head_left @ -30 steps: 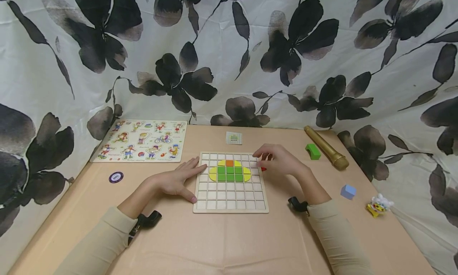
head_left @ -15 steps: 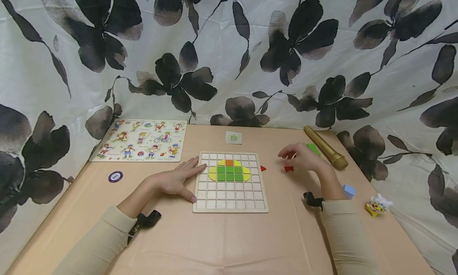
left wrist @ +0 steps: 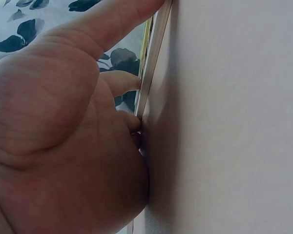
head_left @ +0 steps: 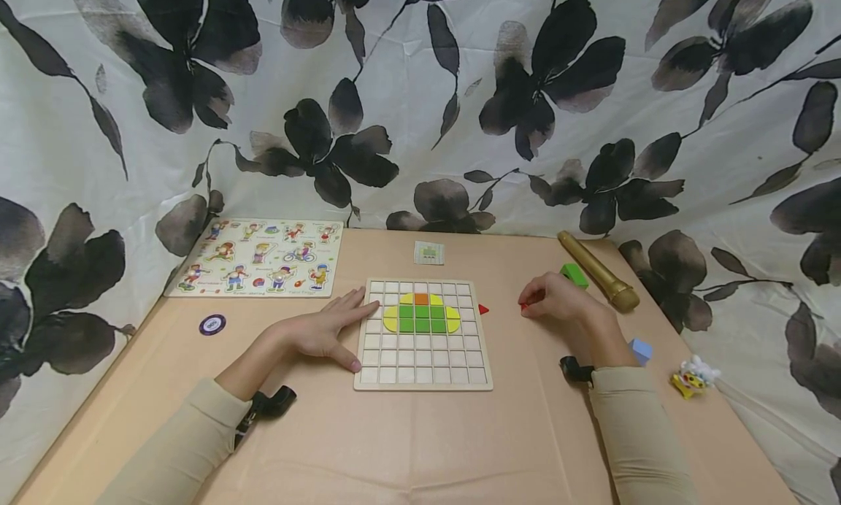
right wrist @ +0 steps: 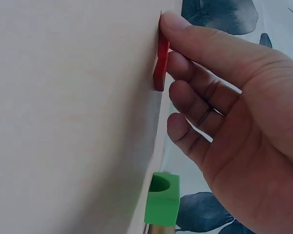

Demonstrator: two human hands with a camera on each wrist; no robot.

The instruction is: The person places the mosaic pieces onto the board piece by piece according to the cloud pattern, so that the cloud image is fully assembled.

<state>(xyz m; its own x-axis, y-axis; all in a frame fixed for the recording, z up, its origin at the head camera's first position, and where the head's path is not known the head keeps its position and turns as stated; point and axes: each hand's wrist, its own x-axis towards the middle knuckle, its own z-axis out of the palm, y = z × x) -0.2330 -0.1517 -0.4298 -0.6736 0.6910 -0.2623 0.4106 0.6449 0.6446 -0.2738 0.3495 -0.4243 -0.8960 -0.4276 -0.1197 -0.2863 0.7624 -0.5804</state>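
A pale wooden grid board (head_left: pixel 423 377) lies mid-table, with green, yellow and orange tiles (head_left: pixel 423 317) set in its upper cells. My left hand (head_left: pixel 325 332) rests at the board's left edge, fingers spread; the left wrist view shows the thumb (left wrist: pixel 122 22) on its rim. Right of the board, my right hand (head_left: pixel 561 301) pinches a small red bow-tie-shaped piece (right wrist: pixel 161 61) between thumb and fingers, at the tabletop. That piece is mostly covered by the fingers in the head view. A red triangular piece (head_left: pixel 483 309) lies against the board's right edge.
Behind the right hand are a green arched block (head_left: pixel 574 274) and a gold microphone-shaped object (head_left: pixel 599 271). A blue block (head_left: pixel 640 351) and a small toy figure (head_left: pixel 694 377) lie rightward. A patterned card (head_left: pixel 429 253), a picture board (head_left: pixel 259 259) and a round chip (head_left: pixel 212 325) lie farther back and left.
My right hand has moved from the board's right edge rightward to the red bow-tie-shaped piece and now pinches it. The red triangular piece came into view. My left hand stays put.
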